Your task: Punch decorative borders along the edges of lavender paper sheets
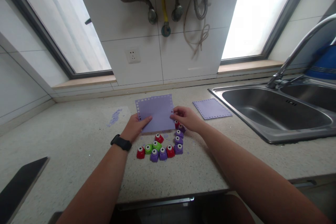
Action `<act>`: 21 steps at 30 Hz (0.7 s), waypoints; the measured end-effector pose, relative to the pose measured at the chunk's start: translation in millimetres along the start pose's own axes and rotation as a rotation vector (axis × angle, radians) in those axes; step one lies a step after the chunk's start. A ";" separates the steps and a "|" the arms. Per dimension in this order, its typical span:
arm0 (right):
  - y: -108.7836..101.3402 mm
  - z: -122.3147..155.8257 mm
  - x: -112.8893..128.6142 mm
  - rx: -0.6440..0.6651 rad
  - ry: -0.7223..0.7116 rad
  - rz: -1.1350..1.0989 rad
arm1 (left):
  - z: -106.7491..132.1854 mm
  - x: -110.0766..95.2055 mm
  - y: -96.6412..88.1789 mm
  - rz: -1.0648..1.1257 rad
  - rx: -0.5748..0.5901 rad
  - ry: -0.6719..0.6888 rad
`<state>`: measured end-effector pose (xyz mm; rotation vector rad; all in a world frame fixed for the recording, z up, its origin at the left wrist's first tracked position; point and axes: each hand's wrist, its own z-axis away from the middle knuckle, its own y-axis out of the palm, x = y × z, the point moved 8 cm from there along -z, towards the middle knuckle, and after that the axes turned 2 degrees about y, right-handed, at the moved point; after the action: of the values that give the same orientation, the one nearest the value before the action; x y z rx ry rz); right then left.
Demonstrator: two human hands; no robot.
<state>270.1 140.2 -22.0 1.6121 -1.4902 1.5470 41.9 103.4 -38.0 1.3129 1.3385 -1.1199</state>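
A sheet of purple paper [156, 113] is held up between my two hands, with small punched holes along its left, top and right edges. My left hand [137, 125] grips its lower left, thumb on the front face. At the right edge, my right hand [187, 117] pinches the sheet between thumb and fingers. Below the paper, several small craft punches stand in a bent row: red [170, 151], green [156, 145] and purple [163, 153]. One red punch [159, 138] sits apart from the row, nearer the sheet. Some punches by my right hand are partly hidden.
Another purple sheet [212, 108] with punched edges lies right of my hands, beside the steel sink [275, 112] and its faucet [296, 49]. Purple paper scraps [114, 117] are scattered at left. A dark flat panel [22, 182] occupies the near left. Behind stands a tiled wall [183, 56].
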 end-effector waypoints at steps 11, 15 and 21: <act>-15.3 -3.5 4.1 -0.093 -0.052 0.112 | -1.3 0.2 -3.2 -0.009 -0.024 0.014; -27.5 -6.5 -3.4 -0.180 -0.017 0.193 | -2.2 2.3 -5.6 -0.004 -0.030 0.013; -44.3 -8.0 -5.0 -0.190 0.004 0.321 | -3.8 1.7 -11.8 0.003 -0.066 0.028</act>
<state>307.1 162.9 -9.1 1.3103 -1.9036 1.5115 30.0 107.2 -39.0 1.2860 1.3823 -1.0505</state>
